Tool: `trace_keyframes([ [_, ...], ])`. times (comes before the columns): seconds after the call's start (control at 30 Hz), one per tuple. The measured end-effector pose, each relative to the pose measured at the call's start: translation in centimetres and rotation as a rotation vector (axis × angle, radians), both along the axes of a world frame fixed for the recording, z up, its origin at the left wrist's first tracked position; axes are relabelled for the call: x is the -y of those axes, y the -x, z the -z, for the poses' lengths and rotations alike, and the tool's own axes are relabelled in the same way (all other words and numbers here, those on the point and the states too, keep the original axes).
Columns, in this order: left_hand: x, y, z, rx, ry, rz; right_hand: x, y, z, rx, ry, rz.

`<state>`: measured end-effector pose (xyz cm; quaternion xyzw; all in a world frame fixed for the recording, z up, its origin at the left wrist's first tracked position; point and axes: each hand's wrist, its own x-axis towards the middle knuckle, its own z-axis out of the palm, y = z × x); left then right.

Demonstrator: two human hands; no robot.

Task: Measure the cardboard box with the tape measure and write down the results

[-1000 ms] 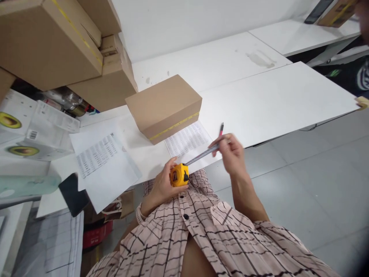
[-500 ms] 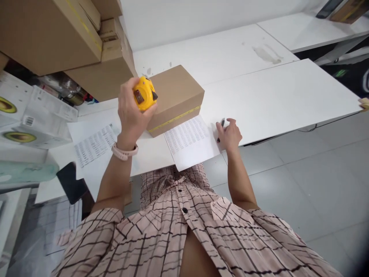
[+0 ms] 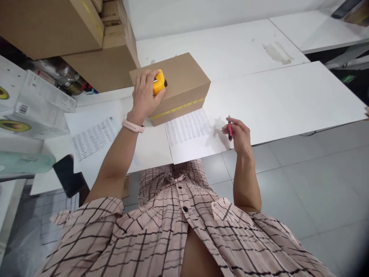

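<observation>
My left hand is closed around a yellow tape measure at the left end of a brown cardboard box. A yellow measuring strip runs along the front side of that box. Whether the tape measure rests on the box top or hovers just over it, I cannot tell. My right hand grips a red and black pen above the table's front edge. Between the hands, partly under the box, lies a printed sheet with columns of text.
Large cardboard boxes are stacked at the left. White boxes with avocado pictures, another printed sheet, a green bottle and a black phone are also there. The white table stretches right. A person's fingers show at the far right.
My left hand has brought the tape measure down and right onto or over the box. My right hand has picked up the pen from the table and moved slightly right.
</observation>
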<state>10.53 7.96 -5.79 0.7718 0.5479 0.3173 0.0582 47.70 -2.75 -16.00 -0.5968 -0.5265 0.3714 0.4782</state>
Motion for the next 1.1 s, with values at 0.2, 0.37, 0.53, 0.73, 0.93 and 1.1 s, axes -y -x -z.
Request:
trace_keyframes([
  [0.2,3.2,-1.5,0.9,0.107,-0.244,-0.048,3.5,4.9,-2.2,-0.320,-0.122,-0.076],
  [0.37,16.9,-3.9,8.2,0.112,-0.164,0.103,4.7,10.9,-0.7,-0.299,0.007,-0.056],
  [0.53,23.4,-5.1,13.4,-0.201,0.095,0.236,4.2,15.1,0.4,-0.316,0.151,-0.353],
  [0.73,22.2,-6.1,13.5,-0.389,0.164,0.207,2.9,15.6,1.6,-0.123,0.054,-0.346],
  [0.93,22.5,-6.7,13.4,-0.403,0.168,0.161,2.7,15.1,1.8,-0.053,0.087,-0.314],
  [1.1,22.5,-6.7,13.7,-0.452,0.114,0.146,2.9,15.5,1.6,-0.014,0.042,-0.260],
])
